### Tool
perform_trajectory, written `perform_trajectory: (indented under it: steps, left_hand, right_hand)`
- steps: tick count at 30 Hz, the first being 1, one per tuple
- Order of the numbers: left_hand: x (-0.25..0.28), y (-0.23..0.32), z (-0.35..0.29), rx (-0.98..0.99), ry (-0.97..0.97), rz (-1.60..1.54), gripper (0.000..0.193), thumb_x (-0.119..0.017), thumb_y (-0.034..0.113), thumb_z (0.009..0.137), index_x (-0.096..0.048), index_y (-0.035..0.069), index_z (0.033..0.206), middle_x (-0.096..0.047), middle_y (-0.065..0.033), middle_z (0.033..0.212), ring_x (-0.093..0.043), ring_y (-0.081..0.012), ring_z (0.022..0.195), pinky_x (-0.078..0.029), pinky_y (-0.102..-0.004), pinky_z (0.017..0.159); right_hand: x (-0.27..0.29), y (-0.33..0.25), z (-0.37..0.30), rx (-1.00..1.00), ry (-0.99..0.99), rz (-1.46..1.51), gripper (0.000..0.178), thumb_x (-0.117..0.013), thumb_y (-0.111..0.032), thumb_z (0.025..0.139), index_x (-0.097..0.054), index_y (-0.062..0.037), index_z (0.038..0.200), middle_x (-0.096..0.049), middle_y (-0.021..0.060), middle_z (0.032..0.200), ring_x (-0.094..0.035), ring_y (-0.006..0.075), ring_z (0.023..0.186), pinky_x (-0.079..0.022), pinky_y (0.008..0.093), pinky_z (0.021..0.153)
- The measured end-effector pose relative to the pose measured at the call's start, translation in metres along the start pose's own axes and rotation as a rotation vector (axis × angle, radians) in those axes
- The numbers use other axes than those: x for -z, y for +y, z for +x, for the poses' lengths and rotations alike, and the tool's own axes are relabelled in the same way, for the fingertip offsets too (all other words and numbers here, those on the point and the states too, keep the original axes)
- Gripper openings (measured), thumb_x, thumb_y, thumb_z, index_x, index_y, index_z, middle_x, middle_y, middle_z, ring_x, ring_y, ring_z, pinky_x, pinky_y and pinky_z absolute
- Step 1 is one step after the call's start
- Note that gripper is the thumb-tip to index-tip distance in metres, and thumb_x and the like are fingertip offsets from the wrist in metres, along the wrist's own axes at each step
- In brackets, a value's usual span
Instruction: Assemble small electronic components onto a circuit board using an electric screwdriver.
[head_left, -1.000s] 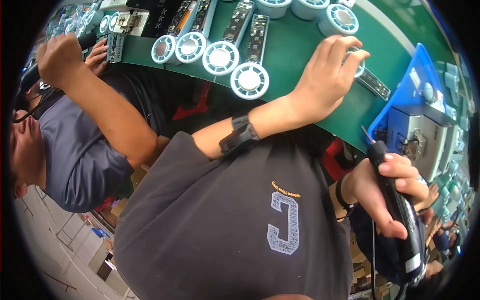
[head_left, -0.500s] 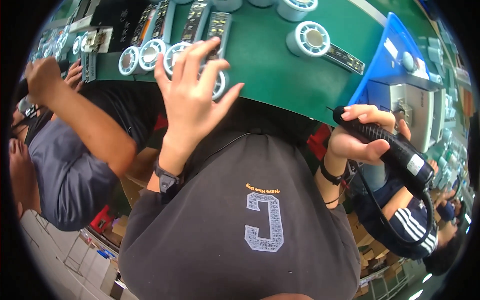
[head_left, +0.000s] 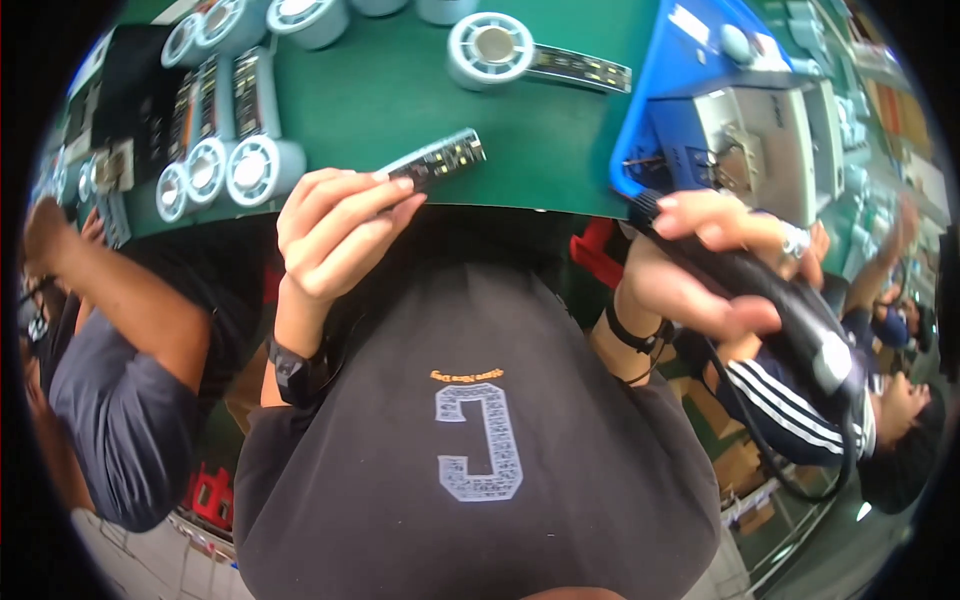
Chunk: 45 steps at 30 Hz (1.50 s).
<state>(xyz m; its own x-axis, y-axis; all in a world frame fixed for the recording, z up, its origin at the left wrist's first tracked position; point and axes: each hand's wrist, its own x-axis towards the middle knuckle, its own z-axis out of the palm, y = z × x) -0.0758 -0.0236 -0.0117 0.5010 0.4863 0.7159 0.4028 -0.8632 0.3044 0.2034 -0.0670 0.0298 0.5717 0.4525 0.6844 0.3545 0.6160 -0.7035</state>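
My left hand (head_left: 335, 230) is closed around a light-blue part carrying a long circuit board (head_left: 448, 157). The board's end points right, above the front edge of the green table; its other end is hidden in my fingers. My right hand (head_left: 700, 265) grips a black corded electric screwdriver (head_left: 795, 315), its front end toward the table edge and its cable looping below. Beyond it on the table, a similar part with a round spoked head (head_left: 493, 47) and a board arm (head_left: 582, 69) lies apart from the others.
Several like parts (head_left: 258, 170) stand in a row on the green table (head_left: 370, 95) at left, with more round heads (head_left: 307, 18) behind. A blue bin (head_left: 640, 115) and a grey-white device (head_left: 785, 145) stand at right. Co-workers' arms (head_left: 130, 290) show on both sides.
My left hand was spread over the row of parts; now it has closed on one and lifted it off. The screwdriver remains in my right hand. The whole view has shifted.
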Motion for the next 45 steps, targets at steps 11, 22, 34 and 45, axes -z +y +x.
perform_trajectory:
  steps: [11, 22, 34, 45]
  left_hand:
    - [-0.063, 0.002, 0.065, -0.107, -0.226, -0.284, 0.015, -0.085, 0.008, 0.079, -0.078, 0.005, 0.093, -0.08, -0.0056, 0.102, -0.074, -0.0216, 0.085, -0.057, -0.0355, 0.08]
    - [-0.066, 0.009, 0.061, 0.001, -0.213, -0.179, 0.015, -0.088, 0.013, 0.081, -0.077, 0.009, 0.09, -0.077, -0.0007, 0.099, -0.071, -0.0195, 0.087, -0.055, -0.0351, 0.08]
    - [-0.073, 0.008, 0.052, 0.046, -0.172, -0.197, 0.015, -0.086, 0.011, 0.077, -0.075, 0.009, 0.087, -0.072, 0.0019, 0.091, -0.07, -0.0172, 0.084, -0.054, -0.0345, 0.08]
    - [-0.075, 0.008, 0.05, 0.046, -0.145, -0.19, 0.015, -0.086, 0.012, 0.075, -0.076, 0.01, 0.087, -0.071, 0.0026, 0.09, -0.07, -0.0154, 0.082, -0.054, -0.0333, 0.08]
  right_hand:
    - [0.055, 0.014, 0.096, 0.169, 0.021, 0.006, 0.073, -0.033, -0.078, 0.107, -0.037, -0.0104, 0.135, -0.056, 0.0122, 0.075, -0.05, 0.0243, 0.04, -0.049, 0.0361, 0.037]
    - [0.053, 0.022, 0.096, -0.134, -0.196, 0.226, 0.072, -0.038, -0.082, 0.104, -0.048, -0.0148, 0.128, -0.055, 0.0095, 0.076, -0.047, 0.0213, 0.044, -0.044, 0.0359, 0.041]
    - [0.001, 0.004, 0.025, -0.028, -0.203, 0.156, 0.08, -0.031, -0.084, 0.104, -0.041, -0.0121, 0.137, -0.052, 0.01, 0.083, -0.045, 0.0208, 0.044, -0.04, 0.0359, 0.038]
    - [-0.013, 0.013, 0.012, 0.01, -0.143, 0.146, 0.075, -0.03, -0.082, 0.106, -0.038, -0.0111, 0.131, -0.051, 0.01, 0.079, -0.044, 0.0217, 0.041, -0.041, 0.0353, 0.036]
